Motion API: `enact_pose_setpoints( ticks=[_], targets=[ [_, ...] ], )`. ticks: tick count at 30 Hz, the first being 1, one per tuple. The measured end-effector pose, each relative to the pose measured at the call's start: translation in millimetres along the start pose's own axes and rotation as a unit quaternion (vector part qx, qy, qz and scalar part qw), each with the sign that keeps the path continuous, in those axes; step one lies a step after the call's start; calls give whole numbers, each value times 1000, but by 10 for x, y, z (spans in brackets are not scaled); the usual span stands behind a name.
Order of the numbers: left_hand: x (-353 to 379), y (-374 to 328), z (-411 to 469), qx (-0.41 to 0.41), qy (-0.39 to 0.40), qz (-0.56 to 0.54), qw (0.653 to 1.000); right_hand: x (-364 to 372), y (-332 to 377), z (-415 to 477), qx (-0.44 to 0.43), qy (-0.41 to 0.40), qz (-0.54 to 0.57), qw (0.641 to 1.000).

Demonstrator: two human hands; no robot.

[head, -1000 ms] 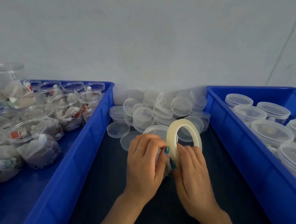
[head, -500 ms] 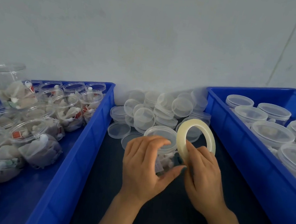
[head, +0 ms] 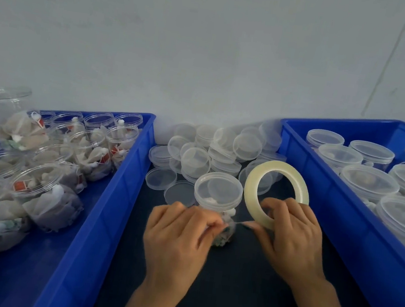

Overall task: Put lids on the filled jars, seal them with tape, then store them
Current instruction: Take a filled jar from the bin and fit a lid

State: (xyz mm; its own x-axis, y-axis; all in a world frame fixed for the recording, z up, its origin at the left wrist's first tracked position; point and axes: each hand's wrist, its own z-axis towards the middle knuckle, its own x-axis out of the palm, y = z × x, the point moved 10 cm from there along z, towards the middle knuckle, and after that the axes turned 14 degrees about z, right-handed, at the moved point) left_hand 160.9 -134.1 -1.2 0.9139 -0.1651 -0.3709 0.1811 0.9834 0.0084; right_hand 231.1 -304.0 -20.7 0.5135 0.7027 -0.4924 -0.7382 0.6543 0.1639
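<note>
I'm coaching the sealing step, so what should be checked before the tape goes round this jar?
1. Clear round lid sits on the filled clear plastic jar: ok.
2. Left hand steadies the jar: ok.
3. Right hand holds the pale translucent tape roll: ok.
4. Tape strand drawn out between the hands: ok.
5. Tape end stuck to the jar: cannot tell.

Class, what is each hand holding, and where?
Right hand grips the tape roll by its lower rim; left hand seemingly pinches the tape's free end against the jar.
</note>
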Motion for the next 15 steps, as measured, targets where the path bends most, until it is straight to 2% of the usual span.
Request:
enact_pose_setpoints(
  ticks=[4,15],
  targets=[
    [-90,376,-61,-75,16,15,997,-35,-60,2,6,-9,-16,1000],
    [18,546,-87,-139,31,10,990,38,-86,33,61,-25,-43,997]
  ],
)
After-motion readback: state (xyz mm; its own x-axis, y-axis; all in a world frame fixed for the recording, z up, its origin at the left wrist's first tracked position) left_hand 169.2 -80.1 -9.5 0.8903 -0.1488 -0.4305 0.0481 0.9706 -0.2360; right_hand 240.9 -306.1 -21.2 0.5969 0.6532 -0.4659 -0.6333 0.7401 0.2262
